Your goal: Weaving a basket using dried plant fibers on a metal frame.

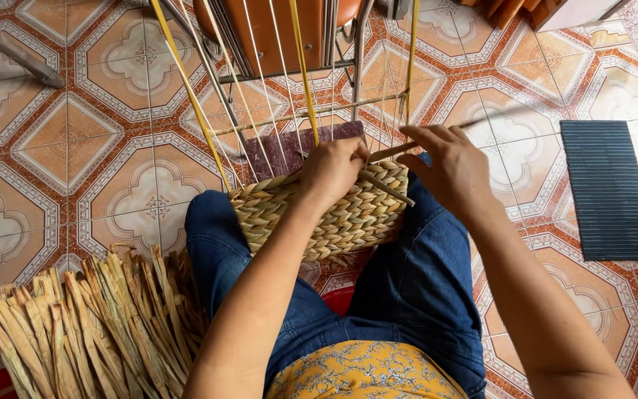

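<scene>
While the woven panel [326,214] rests on the person's lap at centre frame, against a rack of upright strings [260,81], the left hand [331,168] curls over its top edge, fingers pressed together on the last braided row. The right hand [448,166], just right of it, pinches a flat dried strand [389,151] between thumb and fingertips. The step in hand appears to be laying 1 new weft row. The next move likely calls for threading that strand between the strings and packing it down. A bundle of dried strands [83,325] lies at lower left; a dark ribbed mat [608,188] lies at right.
</scene>
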